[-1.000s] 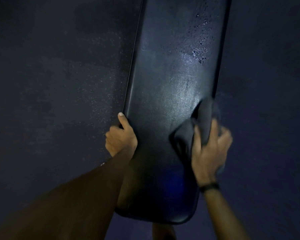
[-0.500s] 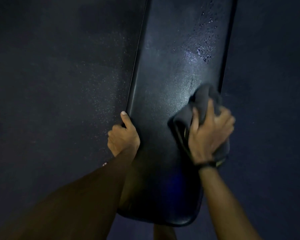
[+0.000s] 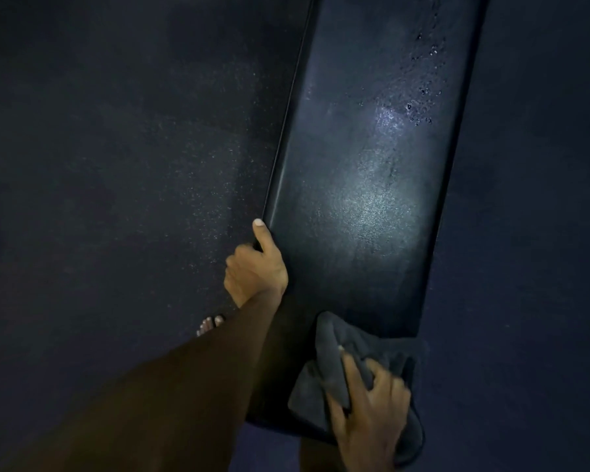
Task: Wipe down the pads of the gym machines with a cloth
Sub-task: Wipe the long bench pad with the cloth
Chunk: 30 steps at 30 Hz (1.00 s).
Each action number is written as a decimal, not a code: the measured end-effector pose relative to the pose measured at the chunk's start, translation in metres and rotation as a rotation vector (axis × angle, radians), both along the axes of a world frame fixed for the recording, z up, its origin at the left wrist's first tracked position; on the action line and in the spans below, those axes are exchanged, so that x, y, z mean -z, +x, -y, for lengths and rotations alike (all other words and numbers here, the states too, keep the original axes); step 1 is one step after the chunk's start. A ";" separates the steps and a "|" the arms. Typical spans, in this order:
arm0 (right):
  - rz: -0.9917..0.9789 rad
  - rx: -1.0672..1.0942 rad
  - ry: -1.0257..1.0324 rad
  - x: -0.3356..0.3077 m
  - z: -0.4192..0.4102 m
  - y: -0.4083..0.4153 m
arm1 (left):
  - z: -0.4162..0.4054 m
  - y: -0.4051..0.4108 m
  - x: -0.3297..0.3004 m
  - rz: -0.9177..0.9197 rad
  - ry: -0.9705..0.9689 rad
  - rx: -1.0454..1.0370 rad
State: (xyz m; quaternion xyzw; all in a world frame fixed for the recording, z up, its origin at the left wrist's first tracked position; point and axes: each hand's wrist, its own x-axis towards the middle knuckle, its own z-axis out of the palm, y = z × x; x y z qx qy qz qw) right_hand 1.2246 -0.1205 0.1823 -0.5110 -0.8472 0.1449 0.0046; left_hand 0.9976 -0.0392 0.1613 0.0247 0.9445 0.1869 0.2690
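Note:
A long black bench pad (image 3: pixel 361 185) runs from the top of the view down toward me, shiny where light hits it. Water droplets (image 3: pixel 423 93) bead on its far right part. My left hand (image 3: pixel 256 267) grips the pad's left edge, thumb lying along the rim and fingers curled underneath. A dark grey cloth (image 3: pixel 331 362) lies bunched on the pad's near right corner. My right hand (image 3: pixel 368 413) presses down on the cloth with fingers curled into its folds.
Dark speckled rubber floor (image 3: pixel 133 165) surrounds the bench on both sides. The toes of a foot in a sandal (image 3: pixel 210 323) show on the floor just left of my left forearm. The room is dim.
My right hand has dragged the cloth from the middle right of the pad down to its near end. My left hand has kept its grip on the left edge.

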 end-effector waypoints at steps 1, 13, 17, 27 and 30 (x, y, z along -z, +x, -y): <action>-0.008 -0.020 0.050 0.000 -0.014 -0.007 | 0.001 0.000 0.001 -0.009 0.000 -0.003; -0.087 0.170 0.295 0.018 -0.258 -0.165 | 0.002 -0.001 0.001 -0.002 0.010 0.009; -0.094 0.029 0.160 0.003 -0.133 -0.095 | 0.000 -0.002 -0.004 0.030 0.016 0.002; -0.111 0.145 0.267 0.019 -0.209 -0.159 | -0.002 -0.002 -0.007 0.022 0.003 -0.001; -0.090 0.187 0.319 0.024 -0.270 -0.222 | -0.003 -0.001 -0.007 -0.002 0.012 0.007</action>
